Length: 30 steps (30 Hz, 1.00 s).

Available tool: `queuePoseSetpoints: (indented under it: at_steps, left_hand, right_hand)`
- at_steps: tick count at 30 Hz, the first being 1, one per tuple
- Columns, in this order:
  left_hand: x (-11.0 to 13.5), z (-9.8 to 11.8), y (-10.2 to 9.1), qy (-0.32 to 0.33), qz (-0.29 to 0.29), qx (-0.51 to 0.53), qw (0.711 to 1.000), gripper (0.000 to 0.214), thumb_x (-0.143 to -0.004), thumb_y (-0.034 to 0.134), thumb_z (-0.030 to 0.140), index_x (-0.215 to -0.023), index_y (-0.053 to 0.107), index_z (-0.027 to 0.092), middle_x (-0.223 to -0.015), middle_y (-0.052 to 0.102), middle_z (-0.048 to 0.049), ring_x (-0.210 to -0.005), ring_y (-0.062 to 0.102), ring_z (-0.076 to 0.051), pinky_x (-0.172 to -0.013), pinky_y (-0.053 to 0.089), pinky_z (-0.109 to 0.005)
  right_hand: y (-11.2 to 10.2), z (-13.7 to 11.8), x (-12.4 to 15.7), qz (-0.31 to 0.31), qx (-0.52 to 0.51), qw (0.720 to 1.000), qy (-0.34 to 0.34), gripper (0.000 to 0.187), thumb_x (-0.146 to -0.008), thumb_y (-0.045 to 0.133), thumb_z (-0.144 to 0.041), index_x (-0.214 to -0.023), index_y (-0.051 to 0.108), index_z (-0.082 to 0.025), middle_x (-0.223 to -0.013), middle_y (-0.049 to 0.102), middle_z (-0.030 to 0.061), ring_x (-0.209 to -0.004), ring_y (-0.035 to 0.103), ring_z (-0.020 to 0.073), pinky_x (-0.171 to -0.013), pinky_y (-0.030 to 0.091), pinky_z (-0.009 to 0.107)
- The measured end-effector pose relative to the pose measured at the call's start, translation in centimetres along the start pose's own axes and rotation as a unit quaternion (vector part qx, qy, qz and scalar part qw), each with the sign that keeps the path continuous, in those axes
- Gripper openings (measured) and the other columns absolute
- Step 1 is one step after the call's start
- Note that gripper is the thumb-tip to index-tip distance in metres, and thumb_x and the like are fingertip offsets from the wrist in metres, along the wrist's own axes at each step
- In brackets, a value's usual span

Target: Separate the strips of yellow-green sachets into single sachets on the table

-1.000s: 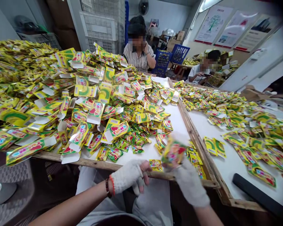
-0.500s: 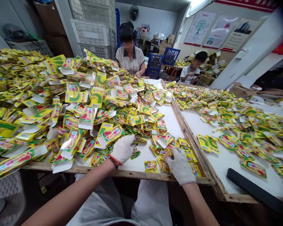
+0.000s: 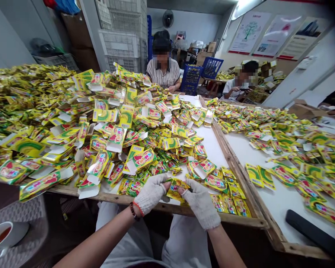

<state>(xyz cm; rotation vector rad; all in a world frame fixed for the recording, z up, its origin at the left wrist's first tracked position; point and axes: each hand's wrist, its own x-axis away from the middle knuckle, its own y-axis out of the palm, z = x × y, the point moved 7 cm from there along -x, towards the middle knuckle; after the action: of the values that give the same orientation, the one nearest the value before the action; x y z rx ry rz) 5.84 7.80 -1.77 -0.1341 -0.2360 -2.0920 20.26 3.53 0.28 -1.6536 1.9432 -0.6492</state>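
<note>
The left hand and the right hand, wearing rough white cloth gloves, are gripping a shiny, crinkly yellow foil packet between them. The packet is lying sideways, its long side going left to right. It is sitting just past the wooden table edge, near a big heap of packets.
</note>
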Motion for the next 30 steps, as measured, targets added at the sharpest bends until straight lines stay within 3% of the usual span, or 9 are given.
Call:
queuePoseSetpoints:
  at_steps: [8, 13, 16, 18, 20, 22, 23, 26, 30]
  left_hand:
    - [0.6, 1.1, -0.9, 0.068, -0.011, -0.091, 0.993, 0.023, -0.076, 0.066, 0.037, -0.08, 0.065, 0.014, -0.071, 0.058, -0.0008, -0.064, 0.05, -0.012, -0.06, 0.042, -0.022]
    - [1.0, 1.3, 0.5, 0.097, -0.053, -0.099, 0.989, 0.029, -0.081, 0.061, 0.037, -0.1, 0.065, 0.016, -0.093, 0.065, -0.0047, -0.084, 0.058, -0.019, -0.073, 0.046, -0.025]
    - [1.3, 2.1, -0.3, 0.118, 0.003, -0.233, 0.965, 0.027, -0.084, 0.058, 0.039, -0.098, 0.062, 0.017, -0.084, 0.063, -0.0032, -0.08, 0.058, -0.018, -0.072, 0.046, -0.026]
    - [1.3, 3.7, -2.1, 0.143, 0.091, -0.394, 0.903, 0.031, -0.083, 0.057, 0.041, -0.104, 0.059, 0.018, -0.09, 0.062, -0.0055, -0.084, 0.057, -0.021, -0.077, 0.045, -0.032]
    - [1.0, 5.8, -4.2, 0.157, 0.181, -0.561, 0.792, 0.048, -0.079, 0.062, 0.041, -0.12, 0.052, 0.018, -0.107, 0.058, -0.0112, -0.098, 0.054, -0.028, -0.085, 0.043, -0.04]
    - [0.1, 7.4, -6.0, 0.136, 0.221, -0.67, 0.695, 0.068, -0.075, 0.066, 0.034, -0.136, 0.039, 0.018, -0.114, 0.053, -0.0151, -0.104, 0.051, -0.033, -0.086, 0.041, -0.045]
    - [-0.4, 7.9, -6.8, 0.12, 0.224, -0.695, 0.673, 0.074, -0.074, 0.066, 0.031, -0.139, 0.034, 0.018, -0.113, 0.053, -0.0156, -0.103, 0.051, -0.033, -0.085, 0.041, -0.045]
    - [-1.1, 8.6, -8.1, 0.109, 0.243, -0.648, 0.713, 0.078, -0.075, 0.063, 0.033, -0.143, 0.026, 0.02, -0.114, 0.053, -0.0139, -0.099, 0.055, -0.03, -0.08, 0.044, -0.039]
    - [-0.9, 6.4, -7.1, 0.109, 0.215, -0.405, 0.882, 0.077, -0.078, 0.06, 0.048, -0.14, 0.022, 0.021, -0.101, 0.061, -0.0067, -0.087, 0.061, -0.021, -0.075, 0.049, -0.032]
  right_hand:
    - [0.6, 0.0, -0.4, -0.025, 0.055, 0.998, -0.025, 0.026, -0.081, 0.057, -0.043, -0.074, 0.063, -0.019, -0.069, 0.064, 0.0009, -0.065, 0.058, 0.0172, -0.062, 0.047, 0.027]
    - [1.3, 0.0, 0.0, -0.004, -0.043, 0.999, -0.03, 0.039, -0.081, 0.056, -0.041, -0.113, 0.06, -0.019, -0.106, 0.068, 0.0079, -0.095, 0.064, 0.0225, -0.081, 0.053, 0.033]
    - [1.7, -0.3, 0.0, -0.019, -0.058, 0.998, -0.02, 0.033, -0.08, 0.056, -0.042, -0.102, 0.067, -0.02, -0.104, 0.07, 0.0087, -0.098, 0.065, 0.0259, -0.083, 0.054, 0.035]
    - [1.4, -0.2, 0.0, -0.006, -0.073, 0.997, 0.023, 0.03, -0.078, 0.057, -0.043, -0.092, 0.07, -0.02, -0.094, 0.072, 0.0082, -0.091, 0.067, 0.0269, -0.074, 0.057, 0.034]
    - [1.1, 0.0, 0.0, -0.003, -0.101, 0.993, 0.066, 0.031, -0.077, 0.057, -0.043, -0.092, 0.07, -0.02, -0.091, 0.072, 0.0072, -0.083, 0.069, 0.0263, -0.066, 0.058, 0.033]
    - [0.7, 0.0, 0.1, 0.012, -0.11, 0.99, 0.085, 0.035, -0.074, 0.06, -0.044, -0.096, 0.07, -0.018, -0.096, 0.072, 0.0078, -0.083, 0.069, 0.0269, -0.066, 0.059, 0.034]
    - [0.6, -0.2, 0.2, 0.022, -0.105, 0.991, 0.083, 0.037, -0.073, 0.062, -0.043, -0.097, 0.071, -0.017, -0.099, 0.071, 0.0087, -0.087, 0.068, 0.0279, -0.071, 0.058, 0.035]
    - [1.3, -1.2, 0.5, 0.024, -0.11, 0.993, 0.046, 0.037, -0.073, 0.063, -0.041, -0.101, 0.071, -0.017, -0.108, 0.069, 0.0101, -0.102, 0.064, 0.0289, -0.086, 0.054, 0.037]
    - [3.5, -3.0, 0.9, 0.022, -0.177, 0.984, -0.007, 0.043, -0.08, 0.059, -0.039, -0.118, 0.063, -0.02, -0.127, 0.059, 0.008, -0.117, 0.055, 0.0249, -0.098, 0.047, 0.035]
